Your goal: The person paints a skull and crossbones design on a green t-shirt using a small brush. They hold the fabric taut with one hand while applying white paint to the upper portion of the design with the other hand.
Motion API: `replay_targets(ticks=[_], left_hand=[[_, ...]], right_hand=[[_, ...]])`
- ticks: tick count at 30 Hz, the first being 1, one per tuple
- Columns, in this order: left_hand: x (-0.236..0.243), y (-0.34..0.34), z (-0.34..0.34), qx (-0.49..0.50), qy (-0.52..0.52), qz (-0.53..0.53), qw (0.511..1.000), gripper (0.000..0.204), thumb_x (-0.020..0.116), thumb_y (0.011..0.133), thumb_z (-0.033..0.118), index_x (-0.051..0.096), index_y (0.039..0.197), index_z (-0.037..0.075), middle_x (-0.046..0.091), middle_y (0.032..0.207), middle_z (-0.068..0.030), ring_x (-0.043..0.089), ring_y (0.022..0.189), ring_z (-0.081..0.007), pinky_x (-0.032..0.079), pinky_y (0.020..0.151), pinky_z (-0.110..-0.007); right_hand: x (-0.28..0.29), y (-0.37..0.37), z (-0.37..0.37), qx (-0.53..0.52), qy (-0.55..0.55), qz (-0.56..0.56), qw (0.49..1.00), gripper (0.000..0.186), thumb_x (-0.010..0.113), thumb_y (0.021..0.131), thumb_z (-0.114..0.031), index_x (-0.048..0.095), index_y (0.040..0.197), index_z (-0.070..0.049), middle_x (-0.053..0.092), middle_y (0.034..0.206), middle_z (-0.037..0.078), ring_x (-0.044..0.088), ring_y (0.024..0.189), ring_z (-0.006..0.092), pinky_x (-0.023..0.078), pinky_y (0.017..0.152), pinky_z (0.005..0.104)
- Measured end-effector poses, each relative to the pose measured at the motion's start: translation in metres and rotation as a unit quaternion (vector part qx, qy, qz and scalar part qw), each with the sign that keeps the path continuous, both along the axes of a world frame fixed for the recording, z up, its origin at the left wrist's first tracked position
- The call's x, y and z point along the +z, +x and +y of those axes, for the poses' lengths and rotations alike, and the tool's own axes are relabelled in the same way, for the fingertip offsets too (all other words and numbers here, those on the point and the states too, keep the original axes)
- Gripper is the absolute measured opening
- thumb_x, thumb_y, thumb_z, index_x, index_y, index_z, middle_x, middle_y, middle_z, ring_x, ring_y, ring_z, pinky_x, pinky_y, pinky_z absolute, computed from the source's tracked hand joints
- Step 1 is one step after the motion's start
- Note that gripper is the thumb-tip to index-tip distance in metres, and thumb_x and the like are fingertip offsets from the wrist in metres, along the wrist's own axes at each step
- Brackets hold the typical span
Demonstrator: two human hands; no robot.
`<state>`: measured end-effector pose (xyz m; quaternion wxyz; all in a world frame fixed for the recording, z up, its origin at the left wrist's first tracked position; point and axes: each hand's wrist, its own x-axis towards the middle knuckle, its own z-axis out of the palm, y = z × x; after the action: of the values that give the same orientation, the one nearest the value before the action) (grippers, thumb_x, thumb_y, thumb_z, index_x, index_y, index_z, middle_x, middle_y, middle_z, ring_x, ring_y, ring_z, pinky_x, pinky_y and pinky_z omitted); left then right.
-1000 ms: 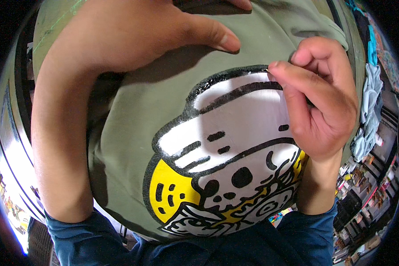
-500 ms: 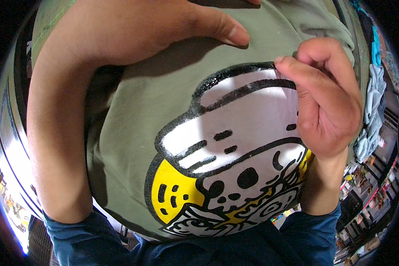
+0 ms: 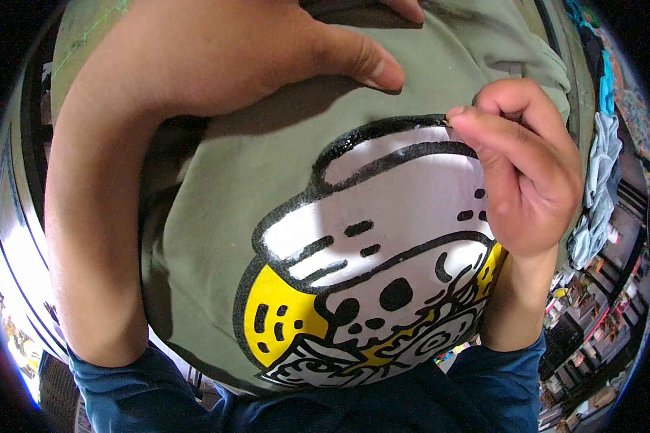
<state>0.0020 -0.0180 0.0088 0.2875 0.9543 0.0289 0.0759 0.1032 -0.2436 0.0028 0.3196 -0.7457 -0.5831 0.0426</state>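
An olive-green garment (image 3: pixel 217 209), probably a T-shirt, lies spread in front of me. It bears a large glossy print (image 3: pixel 412 195) of a white skull shape with thick black outlines and yellow patches. My left hand (image 3: pixel 296 54) rests over the fabric above the print, thumb stretched out and fingers apart; most of its fingers run out of the picture at the top. My right hand (image 3: pixel 531 166) is closed in a pinch, fingertips at the print's upper black outline. Whatever is between those fingertips is too small to make out.
Folded light-blue cloth (image 3: pixel 603 187) hangs or lies to the right of the garment. Beyond it, lower right, are shelves (image 3: pixel 592 317) crowded with small items. A dark-framed, brightly lit surface (image 3: pixel 14 252) stands at the left edge.
My right hand has shifted slightly down and left, still pinched at the black outline. The print's top edge sits a little lower in view, and my left hand appears slightly lower too.
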Motion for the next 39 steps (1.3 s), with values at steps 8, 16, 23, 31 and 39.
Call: replay_targets(ticks=[8, 16, 23, 31, 39], left_hand=[[-0.012, 0.007, 0.007, -0.083, 0.014, -0.117, 0.99, 0.051, 0.094, 0.066, 0.037, 0.079, 0.111, 0.018, 0.046, 0.144, -0.0324, 0.034, 0.143, -0.0416, 0.034, 0.114, -0.05], [-0.004, 0.004, 0.003, 0.013, -0.001, 0.006, 1.0, 0.05, 0.094, 0.066, 0.035, 0.079, 0.11, 0.017, 0.044, 0.144, -0.0335, 0.037, 0.142, -0.0425, 0.035, 0.114, -0.049], [-0.027, 0.0, 0.017, -0.092, 0.02, -0.142, 0.985, 0.052, 0.095, 0.065, 0.036, 0.079, 0.11, 0.017, 0.046, 0.142, -0.0339, 0.04, 0.14, -0.0431, 0.037, 0.113, -0.048], [-0.023, 0.005, 0.012, -0.082, 0.021, -0.124, 0.989, 0.051, 0.095, 0.065, 0.036, 0.079, 0.109, 0.017, 0.046, 0.142, -0.0336, 0.04, 0.14, -0.0424, 0.037, 0.112, -0.048], [-0.013, 0.001, 0.005, -0.044, 0.035, -0.086, 0.995, 0.051, 0.095, 0.065, 0.035, 0.079, 0.109, 0.017, 0.047, 0.141, -0.0334, 0.041, 0.14, -0.0418, 0.038, 0.112, -0.047]], right_hand=[[0.005, 0.001, 0.004, -0.014, -0.001, 0.012, 1.0, 0.015, 0.07, 0.083, 0.009, 0.069, 0.098, 0.006, 0.065, 0.089, 0.013, 0.062, 0.077, 0.0186, 0.048, 0.068, 0.0251], [0.006, -0.003, 0.007, -0.014, -0.004, -0.014, 1.0, 0.012, 0.067, 0.084, 0.011, 0.068, 0.095, 0.007, 0.064, 0.088, 0.013, 0.061, 0.075, 0.0187, 0.048, 0.067, 0.0245], [0.004, -0.006, 0.005, -0.02, 0.0, -0.045, 0.999, 0.012, 0.065, 0.085, 0.013, 0.068, 0.094, 0.007, 0.063, 0.087, 0.013, 0.061, 0.072, 0.017, 0.049, 0.063, 0.024], [-0.014, -0.012, 0.007, -0.056, 0.083, -0.062, 0.993, 0.014, 0.065, 0.083, 0.013, 0.069, 0.095, 0.006, 0.062, 0.087, 0.013, 0.06, 0.072, 0.0187, 0.048, 0.063, 0.0248], [0.002, -0.009, 0.006, -0.021, 0.01, -0.084, 0.996, 0.012, 0.066, 0.085, 0.009, 0.07, 0.095, 0.006, 0.063, 0.089, 0.015, 0.062, 0.075, 0.022, 0.05, 0.066, 0.0266]])
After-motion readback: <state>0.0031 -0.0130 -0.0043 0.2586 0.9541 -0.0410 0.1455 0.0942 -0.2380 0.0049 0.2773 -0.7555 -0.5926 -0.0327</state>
